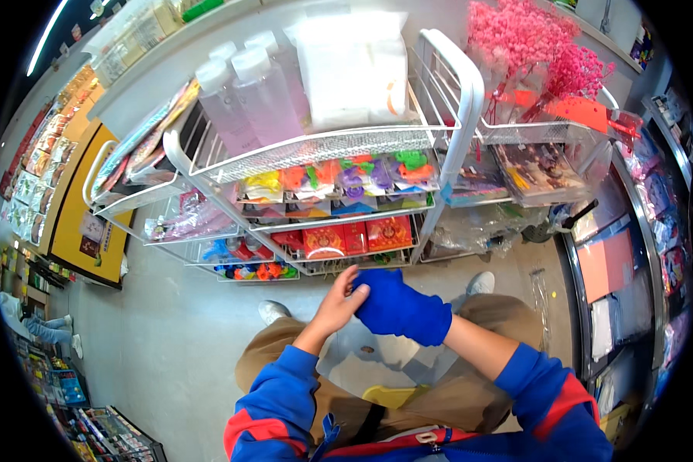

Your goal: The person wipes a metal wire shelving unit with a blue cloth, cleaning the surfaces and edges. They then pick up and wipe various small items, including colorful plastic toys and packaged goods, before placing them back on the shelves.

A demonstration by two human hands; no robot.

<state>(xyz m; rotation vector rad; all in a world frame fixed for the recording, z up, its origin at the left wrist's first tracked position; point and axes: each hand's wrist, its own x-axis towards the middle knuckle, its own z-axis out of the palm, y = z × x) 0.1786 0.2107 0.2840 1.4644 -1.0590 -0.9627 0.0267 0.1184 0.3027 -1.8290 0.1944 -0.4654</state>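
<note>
A bright blue cloth mitt (pixel 399 306) covers my right hand (pixel 408 308) down to the wrist, so its fingers are hidden. My left hand (pixel 342 299) meets the far left end of the mitt, its thumb lying over the cloth and its fingers behind it. Both hands are held in front of my knees, just before a white wire rack (pixel 308 158). On the rack's top shelf stand clear bottles with white caps (pixel 258 92) beside a white plastic-wrapped pack (pixel 353 73). Lower shelves hold colourful small toys (pixel 354 179) and red boxes (pixel 325 242).
Pink dried flowers (pixel 523 38) and flat packets (pixel 543 171) fill the rack's right side. A dark-framed shelf with packaged goods (pixel 620 254) stands close on my right. A yellow display stand (pixel 92 204) is at the left, and a person's legs (pixel 50 327) show at the far left.
</note>
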